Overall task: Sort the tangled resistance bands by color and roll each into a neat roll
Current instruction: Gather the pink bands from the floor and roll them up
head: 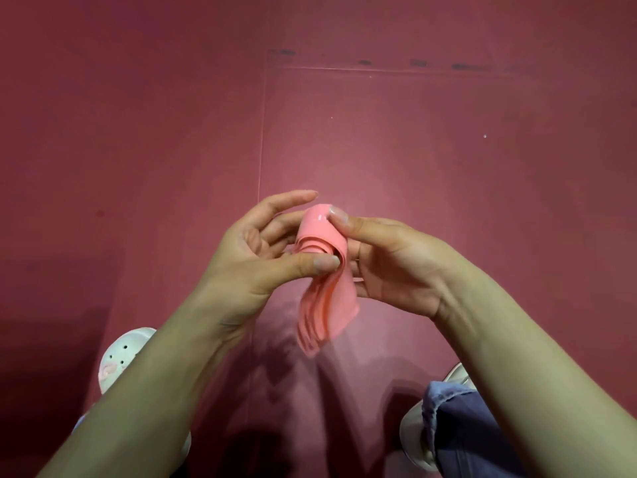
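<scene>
A pink resistance band (325,281) is held in the air between both hands, above a dark red floor. Its upper end is wound into a small roll, and several loose layers hang down from it. My left hand (255,257) pinches the roll from the left, thumb on the near side and fingers behind. My right hand (389,260) grips it from the right, with the thumb pressed on top of the roll. No other bands are in view.
The dark red floor mat (379,139) fills the view, with a seam running across its far part. A white perforated shoe (120,357) is at the lower left. Another white shoe (413,432) under a blue denim trouser leg (458,429) is at the lower right.
</scene>
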Available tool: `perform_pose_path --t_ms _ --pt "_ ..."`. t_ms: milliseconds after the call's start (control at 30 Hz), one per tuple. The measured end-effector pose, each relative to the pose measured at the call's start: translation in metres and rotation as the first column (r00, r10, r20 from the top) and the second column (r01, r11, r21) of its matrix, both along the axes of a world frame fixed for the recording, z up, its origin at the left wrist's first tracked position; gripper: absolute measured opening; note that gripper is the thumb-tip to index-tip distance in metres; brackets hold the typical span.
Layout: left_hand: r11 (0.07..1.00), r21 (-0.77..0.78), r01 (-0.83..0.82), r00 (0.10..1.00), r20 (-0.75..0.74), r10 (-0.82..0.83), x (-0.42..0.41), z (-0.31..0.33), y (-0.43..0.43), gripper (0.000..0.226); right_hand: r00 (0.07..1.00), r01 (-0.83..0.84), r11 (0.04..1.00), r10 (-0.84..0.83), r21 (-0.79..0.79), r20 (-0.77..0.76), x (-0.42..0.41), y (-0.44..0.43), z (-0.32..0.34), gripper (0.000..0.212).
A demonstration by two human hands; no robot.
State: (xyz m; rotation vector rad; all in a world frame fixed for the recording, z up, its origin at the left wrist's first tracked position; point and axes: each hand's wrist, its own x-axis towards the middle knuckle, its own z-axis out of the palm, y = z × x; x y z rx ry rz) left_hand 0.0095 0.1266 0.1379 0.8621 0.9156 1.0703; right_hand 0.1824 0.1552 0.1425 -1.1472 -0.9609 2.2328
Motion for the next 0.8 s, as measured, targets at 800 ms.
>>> perform_pose_path --t_ms 800 --pt "0.950 0.043 0.310 0.935 -0.192 -0.297 -0.022 0.002 0.006 0.074 0.999 0.033 0.999 -0.032 -0.033 0.012 -0.006 -0.001 0.003 0.040"
